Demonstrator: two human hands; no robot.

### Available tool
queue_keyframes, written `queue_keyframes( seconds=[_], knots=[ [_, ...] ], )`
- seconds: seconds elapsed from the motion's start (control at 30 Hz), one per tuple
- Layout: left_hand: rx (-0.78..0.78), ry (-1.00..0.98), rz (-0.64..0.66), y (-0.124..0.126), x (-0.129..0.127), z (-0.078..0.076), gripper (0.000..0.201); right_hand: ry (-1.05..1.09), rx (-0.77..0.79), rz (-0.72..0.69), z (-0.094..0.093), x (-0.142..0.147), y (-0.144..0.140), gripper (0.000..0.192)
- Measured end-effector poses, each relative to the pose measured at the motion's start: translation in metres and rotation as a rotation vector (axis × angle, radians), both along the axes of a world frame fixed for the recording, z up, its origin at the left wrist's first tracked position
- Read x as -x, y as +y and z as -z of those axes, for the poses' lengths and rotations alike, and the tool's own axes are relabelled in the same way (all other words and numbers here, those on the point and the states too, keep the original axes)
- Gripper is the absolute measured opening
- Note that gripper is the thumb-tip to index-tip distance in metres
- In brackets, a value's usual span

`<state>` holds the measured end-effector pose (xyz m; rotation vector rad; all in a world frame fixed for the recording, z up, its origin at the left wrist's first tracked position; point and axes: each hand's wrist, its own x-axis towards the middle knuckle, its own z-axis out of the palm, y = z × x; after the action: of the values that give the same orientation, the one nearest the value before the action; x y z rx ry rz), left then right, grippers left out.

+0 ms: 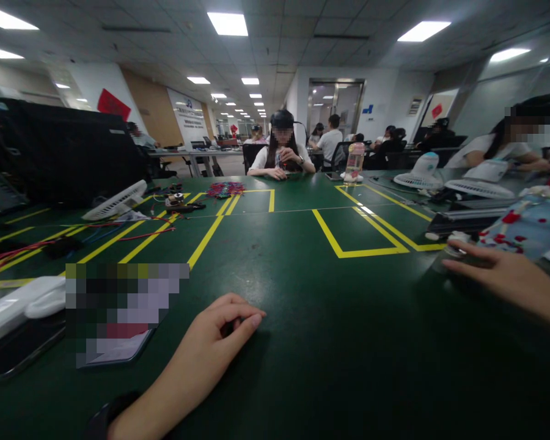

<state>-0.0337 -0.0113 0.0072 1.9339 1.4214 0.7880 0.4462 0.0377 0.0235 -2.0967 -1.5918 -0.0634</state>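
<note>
Clear container (441, 258) sat by our right hand (499, 267), at the fingertips, left of the palm, axis unclear; couldn't tell if we'd pinched it. Our left hand (224, 325), farther off, lay slack, empty.

Open-plan office, ceiling light panels (228, 24), glass door (324, 101), seated people (297, 154), taped green worktable (284, 275), tangled wires (225, 189)

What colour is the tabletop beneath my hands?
The tabletop is dark green with yellow lines; the head view shows it best.

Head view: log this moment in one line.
left hand: loosely curled, over green table | right hand: at small clear container
</note>
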Motion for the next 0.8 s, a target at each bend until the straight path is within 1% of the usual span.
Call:
queue_keyframes(
  seconds=[0.07, 0.1, 0.13, 0.2, 0.23, 0.3, 0.37, 0.4, 0.43, 0.5, 0.57, 0.7, 0.73, 0.8],
  knots=[
    [-0.001, 0.006, 0.002, 0.001, -0.001, 0.000, 0.022, -0.061, 0.044, 0.011, 0.004, 0.008, -0.003, 0.066],
    [-0.006, 0.005, 0.003, 0.001, -0.001, 0.000, 0.022, -0.079, 0.039, -0.005, 0.007, 0.015, -0.005, 0.067],
    [-0.008, 0.005, 0.007, 0.001, -0.002, 0.000, 0.022, -0.087, 0.001, -0.039, 0.010, 0.026, -0.007, 0.066],
    [-0.012, 0.006, 0.011, 0.002, -0.002, 0.000, 0.022, -0.076, -0.085, -0.155, 0.015, 0.058, -0.011, 0.062],
    [-0.013, 0.011, 0.012, 0.001, -0.003, 0.000, 0.022, -0.066, -0.097, -0.234, 0.018, 0.078, -0.015, 0.060],
    [-0.012, 0.022, 0.013, 0.001, -0.002, 0.000, 0.022, -0.027, -0.058, -0.436, 0.020, 0.125, -0.025, 0.054],
    [-0.018, 0.035, 0.011, 0.000, -0.001, 0.001, 0.022, 0.085, 0.027, -0.715, 0.018, 0.173, -0.036, 0.050],
    [-0.023, 0.042, 0.010, 0.000, -0.001, 0.001, 0.022, 0.135, 0.049, -0.826, 0.017, 0.194, -0.041, 0.048],
    [-0.029, 0.049, 0.010, 0.000, -0.001, 0.002, 0.022, 0.189, 0.069, -0.921, 0.015, 0.212, -0.046, 0.047],
    [-0.045, 0.063, 0.013, 0.000, -0.001, 0.002, 0.021, 0.270, 0.094, -1.028, 0.013, 0.236, -0.050, 0.046],
    [-0.067, 0.078, 0.031, -0.001, -0.004, 0.001, 0.019, 0.355, 0.104, -1.033, 0.016, 0.245, -0.050, 0.053],
    [-0.137, 0.062, 0.100, -0.002, -0.020, -0.009, 0.022, 0.559, 0.162, -0.950, 0.028, 0.242, -0.044, 0.084],
    [-0.150, 0.046, 0.118, -0.002, -0.026, -0.013, 0.022, 0.591, 0.184, -0.944, 0.030, 0.241, -0.043, 0.086],
    [-0.170, 0.013, 0.144, 0.001, -0.036, -0.020, 0.020, 0.620, 0.215, -0.942, 0.032, 0.240, -0.042, 0.083]
  ],
)
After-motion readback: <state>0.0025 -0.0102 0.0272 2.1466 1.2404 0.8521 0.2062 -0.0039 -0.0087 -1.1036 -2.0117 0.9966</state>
